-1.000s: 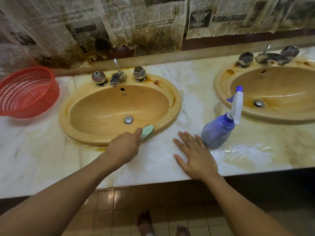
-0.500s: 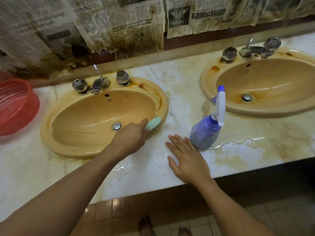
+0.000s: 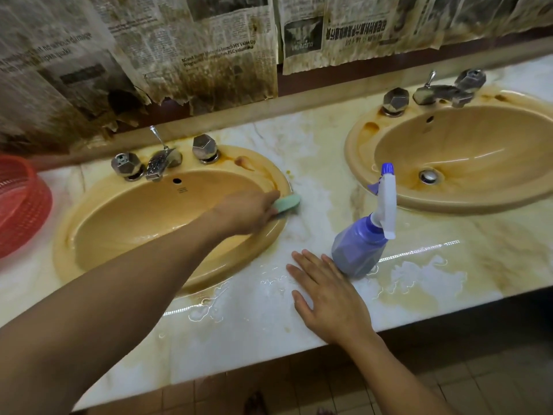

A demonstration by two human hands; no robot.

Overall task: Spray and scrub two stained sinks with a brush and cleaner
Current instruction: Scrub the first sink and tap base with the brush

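Two tan oval sinks with brown stains are set in a marble counter: the left sink (image 3: 125, 223) and the right sink (image 3: 466, 151). My left hand (image 3: 242, 212) grips a pale green brush (image 3: 287, 203) and presses it on the left sink's right rim. My right hand (image 3: 326, 295) lies flat on the wet counter, fingers spread, holding nothing. A purple spray bottle (image 3: 363, 241) with a white trigger head stands upright just right of my right hand's fingertips, between the two sinks.
A red plastic basket (image 3: 21, 205) sits at the counter's left edge. Chrome taps stand behind each sink, the left tap (image 3: 161, 163) and the right tap (image 3: 440, 91). Stained newspaper (image 3: 194, 52) covers the wall. Puddles (image 3: 419, 274) lie on the counter (image 3: 329, 175) front. Brown floor tiles lie below.
My left hand has slid the brush from the sink's front right rim up along the right rim. The right hand and bottle have stayed put; the view has shifted.
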